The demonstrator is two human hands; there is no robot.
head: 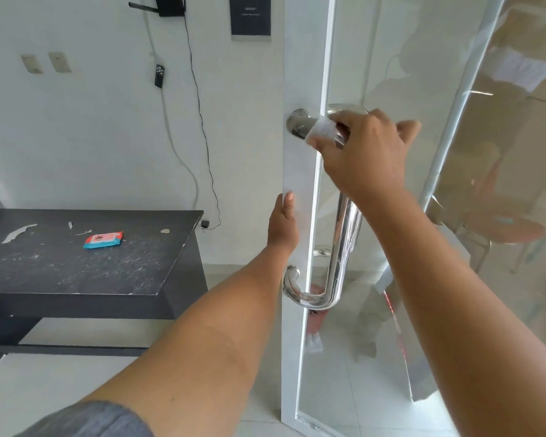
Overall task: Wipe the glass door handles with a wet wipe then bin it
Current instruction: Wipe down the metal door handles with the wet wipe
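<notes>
A white-framed glass door (300, 74) stands partly open in front of me. Its chrome pull handle (344, 241) runs from an upper mount down to a curved lower end. My right hand (366, 152) is shut on a white wet wipe (322, 129), pressing it around the handle's top bend. My left hand (284, 222) grips the edge of the door frame between the two mounts, fingers hidden behind the frame. A second handle shows faintly through the glass on the far side.
A black table (76, 263) stands to the left with a pink and blue wet wipe pack (103, 240) on it. Cables hang down the white wall. Behind the glass sit a round stool (501, 231) and a reddish object near the floor.
</notes>
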